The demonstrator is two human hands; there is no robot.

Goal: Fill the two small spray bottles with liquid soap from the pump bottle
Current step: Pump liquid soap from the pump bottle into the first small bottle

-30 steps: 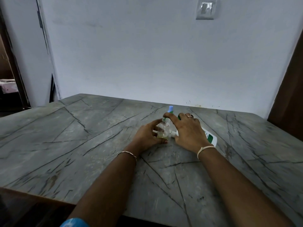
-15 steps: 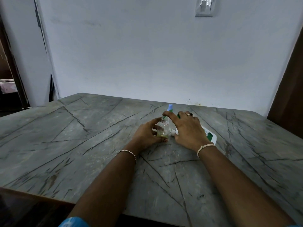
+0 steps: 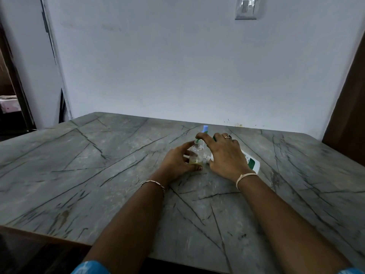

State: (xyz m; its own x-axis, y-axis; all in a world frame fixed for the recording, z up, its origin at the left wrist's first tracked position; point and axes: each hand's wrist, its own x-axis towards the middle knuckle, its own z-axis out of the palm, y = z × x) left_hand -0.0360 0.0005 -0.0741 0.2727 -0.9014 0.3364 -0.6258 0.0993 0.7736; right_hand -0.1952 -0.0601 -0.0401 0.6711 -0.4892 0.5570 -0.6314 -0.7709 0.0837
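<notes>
A small clear spray bottle (image 3: 196,155) stands on the marble table (image 3: 98,175) with a little yellowish liquid at its bottom. My left hand (image 3: 176,162) grips it from the left. My right hand (image 3: 225,155) reaches over from the right, its index finger and thumb pinching a green spray top (image 3: 198,140) at the bottle's threaded neck. Just behind, a blue cap (image 3: 205,128) with green below it sticks up; what it belongs to is hidden. The white pump bottle (image 3: 252,164) lies on its side under my right palm, its nozzle (image 3: 207,159) pointing at the small bottle.
A white wall rises right behind the table's far edge, with a switch plate (image 3: 245,7) high up. A dark doorway (image 3: 11,107) opens at the left and a brown panel (image 3: 349,115) stands at the right. The table's near edge runs along the lower left.
Both hands stay at the small bottle. My right fingertips have shifted only slightly at its neck, and the view has tipped a little.
</notes>
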